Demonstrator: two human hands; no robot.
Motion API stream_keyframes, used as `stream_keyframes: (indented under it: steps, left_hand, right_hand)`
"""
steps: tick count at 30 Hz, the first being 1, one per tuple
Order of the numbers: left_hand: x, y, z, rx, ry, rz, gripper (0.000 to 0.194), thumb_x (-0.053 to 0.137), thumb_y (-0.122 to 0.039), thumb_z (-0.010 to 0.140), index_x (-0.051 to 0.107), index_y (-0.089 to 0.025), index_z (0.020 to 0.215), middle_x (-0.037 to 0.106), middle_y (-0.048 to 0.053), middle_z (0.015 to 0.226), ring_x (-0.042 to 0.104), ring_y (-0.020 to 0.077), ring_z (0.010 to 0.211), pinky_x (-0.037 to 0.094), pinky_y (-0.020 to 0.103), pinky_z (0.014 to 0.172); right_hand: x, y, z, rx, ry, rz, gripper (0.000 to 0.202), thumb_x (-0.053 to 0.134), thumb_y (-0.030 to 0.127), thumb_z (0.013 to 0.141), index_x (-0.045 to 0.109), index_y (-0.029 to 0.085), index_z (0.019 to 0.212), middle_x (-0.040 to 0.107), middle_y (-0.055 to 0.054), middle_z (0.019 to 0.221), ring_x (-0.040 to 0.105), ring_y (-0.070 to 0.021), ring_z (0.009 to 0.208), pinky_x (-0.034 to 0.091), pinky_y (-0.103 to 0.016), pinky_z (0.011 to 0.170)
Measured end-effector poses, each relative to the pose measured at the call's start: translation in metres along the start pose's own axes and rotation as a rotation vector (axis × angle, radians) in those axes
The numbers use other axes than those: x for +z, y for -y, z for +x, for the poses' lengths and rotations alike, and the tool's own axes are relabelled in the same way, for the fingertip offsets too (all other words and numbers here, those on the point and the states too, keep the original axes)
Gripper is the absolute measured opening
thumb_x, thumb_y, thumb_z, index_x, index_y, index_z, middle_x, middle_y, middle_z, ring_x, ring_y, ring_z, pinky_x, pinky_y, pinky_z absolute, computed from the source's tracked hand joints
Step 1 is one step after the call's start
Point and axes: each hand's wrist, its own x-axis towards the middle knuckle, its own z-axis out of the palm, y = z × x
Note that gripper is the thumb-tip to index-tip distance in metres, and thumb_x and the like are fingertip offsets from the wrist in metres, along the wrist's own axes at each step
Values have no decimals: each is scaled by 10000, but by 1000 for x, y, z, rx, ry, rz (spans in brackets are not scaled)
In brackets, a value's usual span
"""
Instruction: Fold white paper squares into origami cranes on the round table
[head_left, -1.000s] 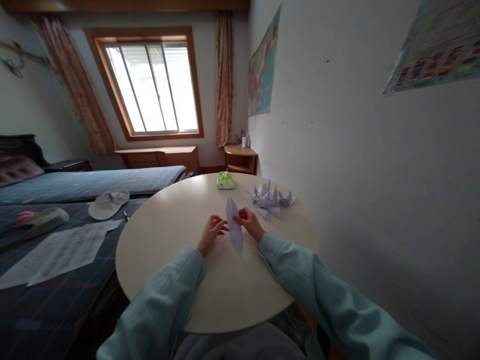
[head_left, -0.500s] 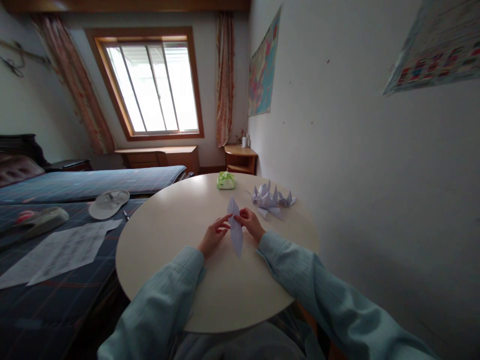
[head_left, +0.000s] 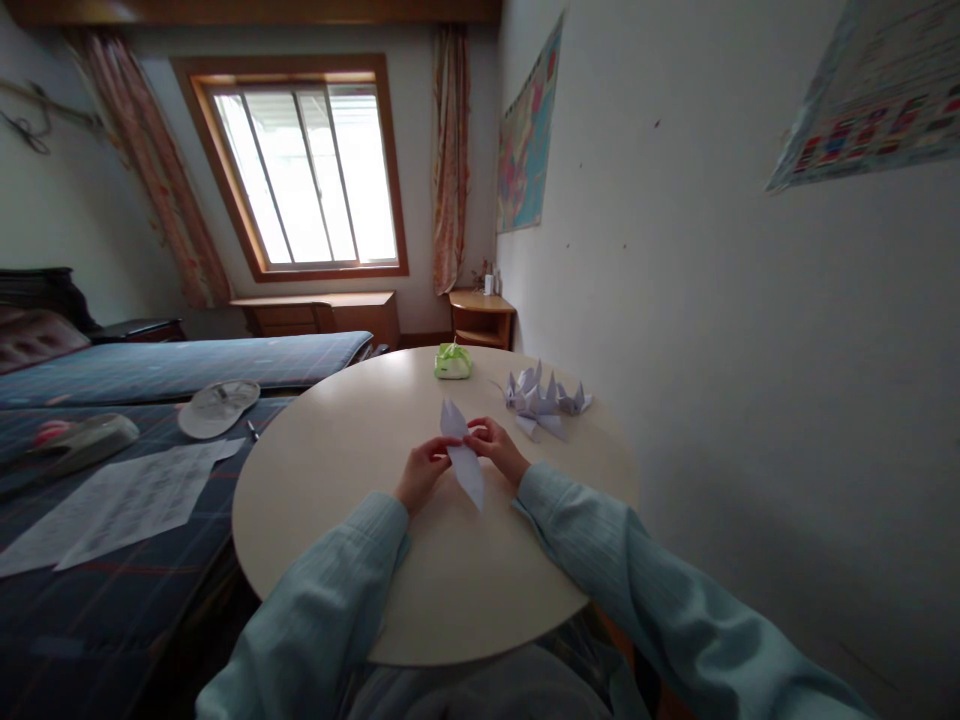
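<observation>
Between my hands is a folded sheet of white paper [head_left: 468, 475], long and pointed at both ends, held just above the round table [head_left: 322, 510]. My left hand [head_left: 424, 470] pinches its left edge near the middle. Fingers of my right hand [head_left: 496, 445] are closed on the opposite edge, close to the left fingertips. The far end of the paper shows two tips slightly apart. To the right, several folded paper cranes [head_left: 541, 392] stand in a cluster on the tabletop.
A green and white tissue pack [head_left: 453, 362] sits at the table's far side. The white wall [head_left: 720, 400] runs close along the right. At left is a bed [head_left: 172, 530] with a cap [head_left: 217, 408], printed sheets [head_left: 127, 500] and a pen [head_left: 253, 431].
The folded paper has turned, its far end tilting left and its two tips parting. My left hand has shifted slightly and its fingers have closed on the paper's edge.
</observation>
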Motion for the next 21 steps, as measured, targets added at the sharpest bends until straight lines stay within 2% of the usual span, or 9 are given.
stream_keyframes:
  steps: [4,10,15,21]
  left_hand:
    - [-4,0,3,-13,-48,-40,291,639,-320,586,633,-140,815,648,45,766,566,138,703,422,246,656]
    - [-7,1,4,-18,-85,32,345,598,-421,616,647,-123,782,633,48,681,543,128,640,377,224,563]
    - [-7,3,6,-37,-103,50,364,559,-454,640,646,-117,747,626,50,650,545,135,622,385,239,570]
    - [-7,5,6,-17,-54,53,337,564,-447,636,601,-133,754,624,29,673,559,126,608,381,231,557]
  right_hand:
    - [0,3,-3,9,29,64,360,608,314,602,463,185,905,568,33,646,557,-105,585,439,-258,580]
    - [0,3,-2,-23,99,33,257,643,267,570,514,160,765,608,2,678,582,-118,622,437,-267,620]
    - [0,0,0,-41,65,-36,296,676,345,547,513,148,695,600,7,616,571,-112,574,432,-260,582]
    - [-1,-3,3,-20,36,-72,327,656,413,558,509,135,649,587,11,565,567,-109,541,437,-261,569]
